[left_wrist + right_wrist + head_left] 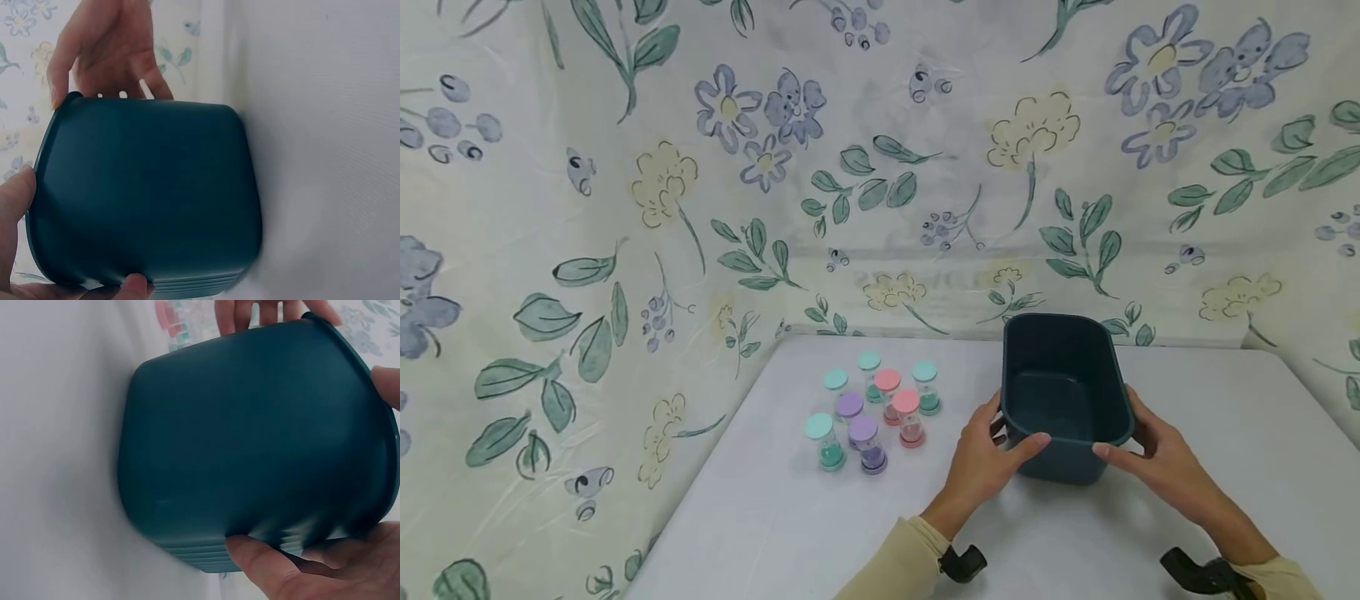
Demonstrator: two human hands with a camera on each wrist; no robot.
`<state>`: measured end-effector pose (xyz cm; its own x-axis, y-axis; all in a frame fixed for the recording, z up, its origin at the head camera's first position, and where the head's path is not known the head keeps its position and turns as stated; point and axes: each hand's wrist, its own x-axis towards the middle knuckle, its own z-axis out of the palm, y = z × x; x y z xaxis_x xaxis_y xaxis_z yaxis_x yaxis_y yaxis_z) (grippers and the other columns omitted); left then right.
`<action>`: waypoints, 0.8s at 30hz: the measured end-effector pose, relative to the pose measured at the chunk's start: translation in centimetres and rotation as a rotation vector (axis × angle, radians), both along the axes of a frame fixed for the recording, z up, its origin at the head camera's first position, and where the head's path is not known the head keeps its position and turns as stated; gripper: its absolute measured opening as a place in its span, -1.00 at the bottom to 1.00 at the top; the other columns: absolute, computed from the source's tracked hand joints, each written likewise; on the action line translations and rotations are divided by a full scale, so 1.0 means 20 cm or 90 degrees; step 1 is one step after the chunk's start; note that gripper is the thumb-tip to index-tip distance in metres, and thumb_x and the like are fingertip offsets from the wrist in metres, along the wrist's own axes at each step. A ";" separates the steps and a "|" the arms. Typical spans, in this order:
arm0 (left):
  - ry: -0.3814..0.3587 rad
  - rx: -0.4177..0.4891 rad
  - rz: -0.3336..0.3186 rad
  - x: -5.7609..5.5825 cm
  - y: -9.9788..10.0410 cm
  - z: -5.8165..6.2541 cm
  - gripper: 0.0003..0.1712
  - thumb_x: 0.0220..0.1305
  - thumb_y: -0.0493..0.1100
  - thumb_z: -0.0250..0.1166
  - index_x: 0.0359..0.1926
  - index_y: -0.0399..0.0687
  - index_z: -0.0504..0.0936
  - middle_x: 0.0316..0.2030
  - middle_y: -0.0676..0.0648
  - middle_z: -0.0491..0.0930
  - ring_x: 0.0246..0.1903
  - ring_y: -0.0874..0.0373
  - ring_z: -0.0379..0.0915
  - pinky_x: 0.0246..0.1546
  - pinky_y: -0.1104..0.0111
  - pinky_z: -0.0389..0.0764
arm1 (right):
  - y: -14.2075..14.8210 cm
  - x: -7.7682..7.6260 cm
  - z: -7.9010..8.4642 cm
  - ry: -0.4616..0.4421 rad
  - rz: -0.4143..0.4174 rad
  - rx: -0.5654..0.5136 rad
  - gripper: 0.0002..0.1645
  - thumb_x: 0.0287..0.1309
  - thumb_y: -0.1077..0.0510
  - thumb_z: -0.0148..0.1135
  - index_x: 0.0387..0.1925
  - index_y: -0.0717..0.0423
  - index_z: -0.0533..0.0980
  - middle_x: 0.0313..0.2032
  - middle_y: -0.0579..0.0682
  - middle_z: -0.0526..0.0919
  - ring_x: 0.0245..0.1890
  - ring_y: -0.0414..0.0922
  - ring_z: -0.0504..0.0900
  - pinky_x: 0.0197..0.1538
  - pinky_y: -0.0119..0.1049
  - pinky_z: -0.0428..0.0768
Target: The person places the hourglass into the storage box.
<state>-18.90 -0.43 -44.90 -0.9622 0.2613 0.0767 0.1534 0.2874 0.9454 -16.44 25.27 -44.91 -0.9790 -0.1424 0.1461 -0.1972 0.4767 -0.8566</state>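
A dark teal plastic bin (1063, 462) with an open top stands on the white table, and I see bare floor inside it in the head view. My left hand (988, 450) grips its left side, thumb on the near rim and fingers against the wall. On the opposite side my right hand (1168, 458) holds it the same way. Both wrist views show the bin's smooth near wall (150, 181) and ridged sides, with fingers (262, 562) pressed to them. Left of the bin stand several small clear jars (872, 454) with purple, pink and mint lids.
The white table (760, 533) reaches back to a floral-print cloth (887, 208) hung behind and along the left. Black straps with cameras (962, 564) sit on both wrists. The jars stand close together, a short way from the left hand.
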 end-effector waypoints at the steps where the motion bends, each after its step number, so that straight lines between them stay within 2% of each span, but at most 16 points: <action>1: -0.001 -0.002 0.004 0.00 -0.01 0.00 -0.02 0.27 0.24 0.44 0.60 0.21 0.20 0.52 -0.10 0.32 0.43 -0.06 0.41 0.34 0.12 0.57 | -0.01 0.00 0.00 -0.001 0.001 0.000 0.20 0.38 0.10 0.33 0.66 0.12 -0.31 0.62 0.38 -0.10 0.44 0.55 0.23 0.03 -0.55 0.60; 3: 0.002 -0.003 0.007 0.01 -0.02 0.00 -0.01 0.27 0.25 0.43 0.60 0.19 0.20 0.52 -0.11 0.32 0.43 -0.06 0.42 0.34 0.13 0.57 | -0.02 0.00 0.00 -0.001 0.002 0.003 0.19 0.38 0.09 0.33 0.66 0.12 -0.30 0.62 0.38 -0.09 0.44 0.55 0.24 0.05 -0.49 0.63; 6: 0.004 0.000 0.010 0.02 -0.04 0.00 0.01 0.27 0.26 0.43 0.61 0.15 0.19 0.50 -0.14 0.34 0.42 -0.07 0.42 0.34 0.12 0.57 | -0.04 0.00 0.00 0.003 0.003 0.008 0.20 0.38 0.08 0.33 0.65 0.15 -0.30 0.61 0.40 -0.09 0.43 0.55 0.26 0.08 -0.26 0.73; 10: 0.003 0.007 0.014 0.03 -0.06 0.00 0.02 0.28 0.26 0.42 0.61 0.13 0.18 0.50 -0.11 0.34 0.42 -0.06 0.42 0.35 0.11 0.56 | -0.06 0.00 0.01 0.005 0.005 0.009 0.20 0.38 0.08 0.33 0.65 0.17 -0.30 0.62 0.40 -0.10 0.43 0.56 0.26 0.10 0.00 0.73; 14: 0.004 0.015 0.016 0.04 -0.08 0.01 -0.02 0.30 0.22 0.42 0.61 0.17 0.18 0.51 -0.11 0.33 0.43 -0.06 0.41 0.36 0.09 0.54 | -0.08 0.00 0.00 0.005 0.009 0.006 0.20 0.37 0.09 0.34 0.65 0.16 -0.30 0.62 0.39 -0.10 0.43 0.54 0.27 0.13 0.04 0.70; 19: 0.004 0.010 0.022 0.05 -0.09 0.00 -0.01 0.27 0.27 0.42 0.60 0.21 0.19 0.50 -0.12 0.35 0.42 -0.06 0.42 0.36 0.08 0.55 | -0.10 0.01 0.00 0.006 0.014 -0.003 0.21 0.35 0.10 0.35 0.66 0.12 -0.29 0.62 0.39 -0.08 0.41 0.54 0.28 0.13 0.10 0.66; 24: 0.004 0.001 0.029 0.05 -0.12 0.01 -0.02 0.27 0.26 0.43 0.60 0.22 0.21 0.49 -0.13 0.36 0.41 -0.06 0.43 0.35 0.08 0.55 | -0.12 0.01 -0.01 0.016 0.028 -0.025 0.22 0.35 0.12 0.35 0.66 0.14 -0.30 0.62 0.39 -0.07 0.42 0.53 0.29 0.07 -0.02 0.74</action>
<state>-17.86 -2.81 -44.80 -0.9725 0.2172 0.0839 0.1468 0.2922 0.9450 -16.31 22.95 -45.05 -0.9679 -0.1787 0.1766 -0.2385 0.4326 -0.8694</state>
